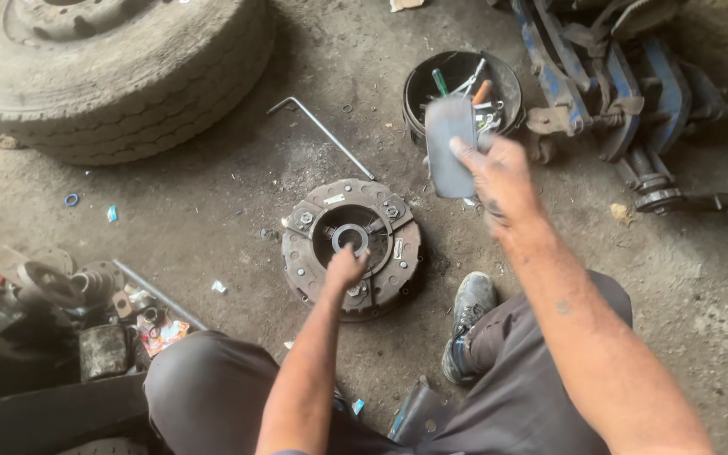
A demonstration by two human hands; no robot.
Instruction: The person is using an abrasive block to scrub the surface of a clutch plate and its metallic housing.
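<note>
A large worn tyre [103,67] is seen lying flat in the upper left of the frame, and a heap of greasy metal parts [52,303] is spread along the lower left edge on the dirt floor [212,194]. A bent steel rod [322,131] is laid above the centre, its lower end near the round clutch pressure plate [351,248] that rests flat on the floor in the middle of the frame. The left hand [345,268] is set on the inner edge of that plate just below its central ring [350,238], with the fingers curled together; whether anything small is pinched in them cannot be told. To the right, the right hand [499,181] is raised above the floor and blurred, its fingers clamped on a flat dark grey block [450,147], seemingly a striking piece or hammer head. Behind it a black bucket [463,93] of tools is stood, and blue metal assemblies [608,76] are piled in the upper right. A worn shoe [468,316] is planted lower right of the plate. The step in hand is judged to be a tapping of the plate's hub while it is steadied; the next move would call for a blow aimed clear of the left fingers
</note>
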